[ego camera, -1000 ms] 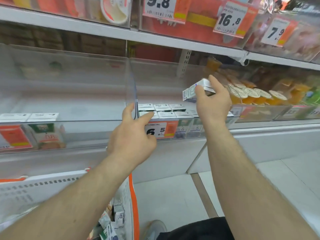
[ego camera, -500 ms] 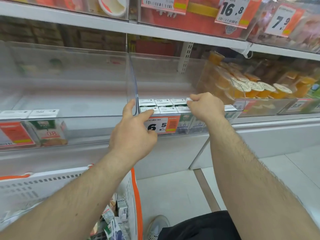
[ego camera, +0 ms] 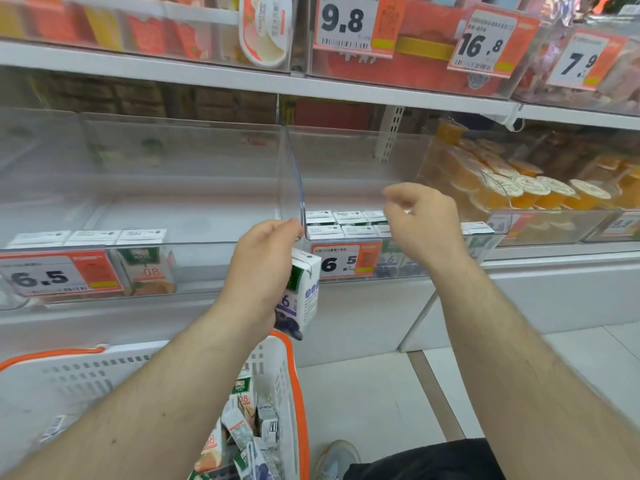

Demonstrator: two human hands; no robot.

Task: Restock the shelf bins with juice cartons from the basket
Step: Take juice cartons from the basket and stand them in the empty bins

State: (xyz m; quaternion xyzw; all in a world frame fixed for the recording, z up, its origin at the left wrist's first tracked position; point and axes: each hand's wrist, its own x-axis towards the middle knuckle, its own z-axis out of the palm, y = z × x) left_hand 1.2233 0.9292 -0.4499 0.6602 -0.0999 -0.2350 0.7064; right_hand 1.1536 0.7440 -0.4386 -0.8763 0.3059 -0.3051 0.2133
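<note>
My left hand (ego camera: 259, 268) grips a purple-and-white juice carton (ego camera: 304, 296) upright by its top, just in front of the clear divider (ego camera: 294, 174) between two shelf bins. My right hand (ego camera: 426, 223) hovers over the right bin (ego camera: 450, 265), fingers loosely curled, holding nothing. That bin holds two rows of matching cartons (ego camera: 346, 225) at its front. The left bin (ego camera: 207, 275) has three orange-flavour cartons (ego camera: 93, 237) at its front left. The white basket (ego camera: 86, 368) with orange handles sits below my left arm, with several loose cartons (ego camera: 246, 420) in it.
Orange jelly cups (ego camera: 519, 188) fill the bin to the right. Price tags reading 6.5 (ego camera: 346, 261) hang on both bin fronts. The upper shelf (ego camera: 242, 77) overhangs the bins. White floor tiles (ego camera: 381, 393) and my shoe (ego camera: 336, 459) lie below.
My right hand set its carton down into the right bin, let go and lifted. My left hand dropped slightly from the divider, and the purple carton in it now shows.
</note>
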